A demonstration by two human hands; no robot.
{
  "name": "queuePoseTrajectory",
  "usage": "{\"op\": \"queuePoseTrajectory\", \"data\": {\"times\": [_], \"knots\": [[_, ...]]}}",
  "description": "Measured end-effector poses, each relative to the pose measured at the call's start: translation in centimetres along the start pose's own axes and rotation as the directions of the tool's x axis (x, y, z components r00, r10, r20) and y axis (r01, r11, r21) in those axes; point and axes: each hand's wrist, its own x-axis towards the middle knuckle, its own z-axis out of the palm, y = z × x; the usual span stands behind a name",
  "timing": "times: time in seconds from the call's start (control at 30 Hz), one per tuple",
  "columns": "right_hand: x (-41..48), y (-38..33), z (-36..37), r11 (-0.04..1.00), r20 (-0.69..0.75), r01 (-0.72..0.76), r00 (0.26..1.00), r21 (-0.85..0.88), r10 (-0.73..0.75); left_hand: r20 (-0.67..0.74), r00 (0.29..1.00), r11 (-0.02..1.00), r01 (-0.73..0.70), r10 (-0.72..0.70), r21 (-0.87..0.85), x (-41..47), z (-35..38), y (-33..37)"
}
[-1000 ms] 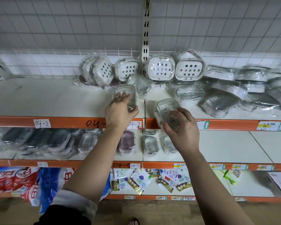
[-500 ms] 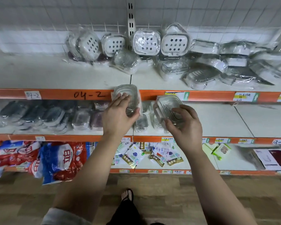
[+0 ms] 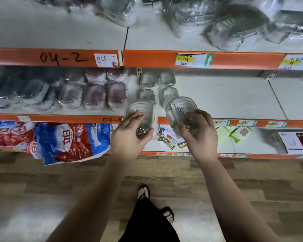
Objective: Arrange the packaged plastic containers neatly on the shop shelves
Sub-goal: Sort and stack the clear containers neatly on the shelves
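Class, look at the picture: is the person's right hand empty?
No, the right hand grips a clear packaged container in front of the middle shelf.

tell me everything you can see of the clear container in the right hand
The clear container is a rounded-oblong tray of transparent plastic with ribbed lines inside, wrapped in glossy clear film. It is tilted, held in the air before the middle shelf's front edge. The right hand grips its lower end, thumb on one side, fingers on the other. It is apart from the second clear container in the left hand.
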Motion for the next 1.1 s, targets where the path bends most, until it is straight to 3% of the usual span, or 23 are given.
{"op": "queuePoseTrajectory", "data": {"times": [0.23,0.43,0.57,0.77,1.1], "knots": [[3.5,5.9,5.9,0.998,0.026,0.004,1.0,-0.069,-0.002,0.127,0.983,0.991,0.132,-0.13,-0.006,1.6,8.3,-5.8],[8.0,9.8,10.2,0.992,0.068,0.028,0.998,-0.125,-0.019,-0.02,0.997,0.992,0.068,-0.071,-0.109,5.6,14.5,-9.1],[11.2,11.8,12.0,0.973,0.089,0.086,0.994,-0.216,-0.069,0.007,0.984,0.966,0.175,-0.177,-0.19,9.3,17.3,-10.6],[12.5,14.5,13.8,0.961,0.018,0.101,0.995,-0.259,-0.1,0.017,0.977,0.97,0.213,-0.212,-0.114,16.0,20.8,-13.1],[12.6,15.5,15.6,0.971,-0.013,0.103,0.994,-0.216,-0.109,0.014,0.993,0.993,0.113,-0.113,-0.014,23.2,25.9,-15.5]]}}
